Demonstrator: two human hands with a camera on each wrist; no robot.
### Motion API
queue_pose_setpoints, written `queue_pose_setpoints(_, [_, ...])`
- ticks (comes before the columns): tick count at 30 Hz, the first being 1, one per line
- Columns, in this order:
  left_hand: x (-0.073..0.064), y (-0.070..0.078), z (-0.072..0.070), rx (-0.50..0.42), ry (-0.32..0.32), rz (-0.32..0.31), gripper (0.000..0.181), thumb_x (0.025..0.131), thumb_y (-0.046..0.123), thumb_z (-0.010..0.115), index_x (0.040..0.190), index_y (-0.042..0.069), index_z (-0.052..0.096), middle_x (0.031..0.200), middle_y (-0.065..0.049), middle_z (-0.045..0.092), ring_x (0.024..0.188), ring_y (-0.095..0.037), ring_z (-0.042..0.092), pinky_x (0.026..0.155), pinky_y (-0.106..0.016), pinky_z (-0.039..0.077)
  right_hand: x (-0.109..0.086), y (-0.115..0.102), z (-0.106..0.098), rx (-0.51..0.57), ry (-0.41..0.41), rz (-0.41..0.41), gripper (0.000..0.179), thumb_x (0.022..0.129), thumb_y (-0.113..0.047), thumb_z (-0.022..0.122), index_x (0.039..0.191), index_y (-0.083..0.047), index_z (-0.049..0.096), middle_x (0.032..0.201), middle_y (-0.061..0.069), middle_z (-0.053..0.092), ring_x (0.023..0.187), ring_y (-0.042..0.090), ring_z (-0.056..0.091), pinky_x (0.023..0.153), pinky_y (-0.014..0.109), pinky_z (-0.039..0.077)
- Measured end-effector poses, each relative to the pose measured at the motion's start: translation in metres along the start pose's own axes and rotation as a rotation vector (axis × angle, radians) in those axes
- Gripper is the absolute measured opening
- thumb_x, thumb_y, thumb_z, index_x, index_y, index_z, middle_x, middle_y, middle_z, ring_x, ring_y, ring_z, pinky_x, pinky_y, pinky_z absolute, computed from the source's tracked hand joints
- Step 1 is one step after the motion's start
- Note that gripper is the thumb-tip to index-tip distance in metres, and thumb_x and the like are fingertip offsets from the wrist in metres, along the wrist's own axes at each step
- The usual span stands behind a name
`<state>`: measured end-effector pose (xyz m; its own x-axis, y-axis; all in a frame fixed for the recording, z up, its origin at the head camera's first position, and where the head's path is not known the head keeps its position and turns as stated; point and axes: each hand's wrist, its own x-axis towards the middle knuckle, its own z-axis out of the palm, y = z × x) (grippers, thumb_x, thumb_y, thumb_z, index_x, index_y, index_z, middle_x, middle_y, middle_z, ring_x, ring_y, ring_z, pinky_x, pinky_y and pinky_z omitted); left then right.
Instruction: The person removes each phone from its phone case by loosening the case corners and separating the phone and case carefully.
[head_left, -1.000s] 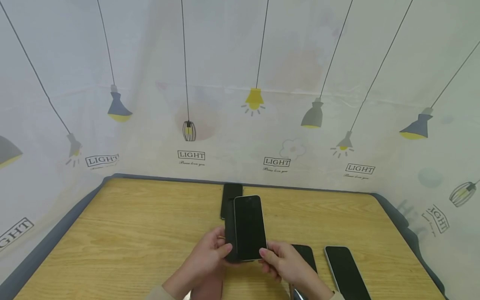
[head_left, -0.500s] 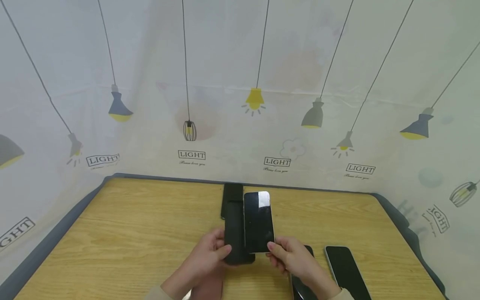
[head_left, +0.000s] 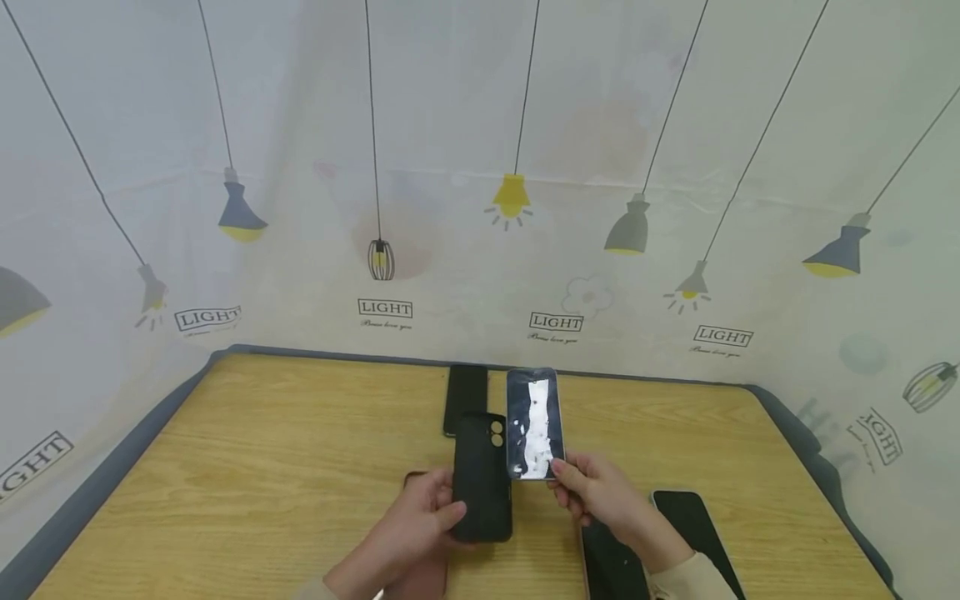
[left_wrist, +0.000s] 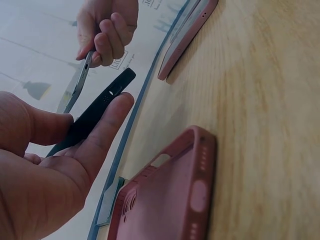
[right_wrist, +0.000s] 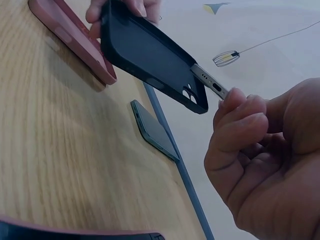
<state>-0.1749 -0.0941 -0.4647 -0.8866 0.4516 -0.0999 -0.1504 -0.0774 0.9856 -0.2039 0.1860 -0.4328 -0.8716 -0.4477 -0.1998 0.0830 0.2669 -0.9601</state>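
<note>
My left hand (head_left: 416, 521) pinches a black phone case (head_left: 480, 492) by its lower left side, thumb on top. Two round camera holes show near the case's upper right corner, and its hollow inside with a raised rim shows in the right wrist view. A phone (head_left: 534, 429) with a silver edge is held at its lower right corner by my right hand (head_left: 600, 493), between thumb and fingers. Light glares off its screen. It is up in the air, right of and slightly beyond the case. Below my left hand a pink phone case (left_wrist: 165, 195) lies hollow side up.
A dark phone (head_left: 465, 396) lies at the table's far edge, behind the black case. Right of centre, a phone in a pink case (head_left: 611, 562) is partly under my right forearm. Beside it lies a silver-edged phone (head_left: 693, 533). A printed curtain (head_left: 465, 125) surrounds the wooden table (head_left: 285, 467).
The phone has moved from over the black case up and to the right with my right hand, uncovering the case. The left hand has tilted the case and shifted it slightly right and nearer.
</note>
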Motion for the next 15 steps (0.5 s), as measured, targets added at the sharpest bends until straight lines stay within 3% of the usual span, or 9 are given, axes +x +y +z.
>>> queue_pose_setpoints(5, [-0.002, -0.002, 0.002, -0.021, -0.009, -0.029, 0.034, 0.103, -0.011, 0.045, 0.135, -0.019, 0.042, 0.123, -0.037, 0.064, 0.11, -0.043, 0.069, 0.079, -0.05, 0.064, 0.004, 0.002, -0.009, -0.015, 0.003, -0.002, 0.031, 0.112, -0.021, 0.043, 0.094, 0.0, 0.057, 0.073, -0.001, 0.055, 0.055, 0.007, 0.044, 0.049, 0.019, 0.04])
queue_pose_setpoints(11, [-0.005, -0.005, 0.003, -0.005, 0.0, -0.057, 0.031, 0.102, -0.011, 0.046, 0.133, -0.018, 0.043, 0.117, -0.034, 0.068, 0.107, -0.042, 0.07, 0.077, -0.05, 0.064, 0.011, 0.003, -0.016, -0.021, 0.016, 0.007, 0.032, 0.113, -0.019, 0.042, 0.095, 0.002, 0.057, 0.073, 0.0, 0.055, 0.057, 0.008, 0.045, 0.049, 0.019, 0.039])
queue_pose_setpoints(15, [-0.007, -0.006, 0.002, -0.017, -0.026, -0.078, 0.035, 0.103, -0.012, 0.045, 0.137, -0.018, 0.039, 0.121, -0.035, 0.066, 0.109, -0.043, 0.07, 0.077, -0.051, 0.064, 0.015, 0.004, -0.019, -0.019, 0.032, 0.011, 0.032, 0.113, -0.02, 0.041, 0.094, 0.001, 0.057, 0.073, 0.0, 0.055, 0.057, 0.008, 0.045, 0.049, 0.02, 0.039])
